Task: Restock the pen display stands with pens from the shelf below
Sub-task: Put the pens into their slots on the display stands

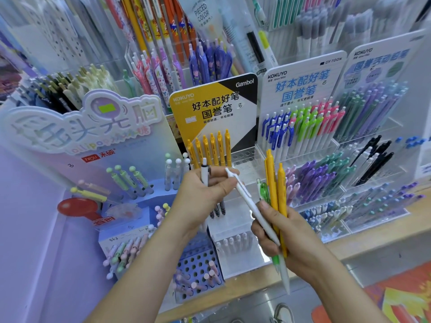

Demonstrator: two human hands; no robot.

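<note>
Now: left hand (205,192) grips white pen (204,170); right hand (291,234) clasps yellow pens (271,178), green pen (264,192).

Bright, even, cool-white light fills the display, and what shadows there are stay soft and faint. The wide lens bows the wooden shelf edge (373,237) and smears the grey pens (312,31) toward the top right corner. The lollipop sign (81,122) at left looks hazy, and pale glare washes the clear acrylic stands (235,264).
</note>
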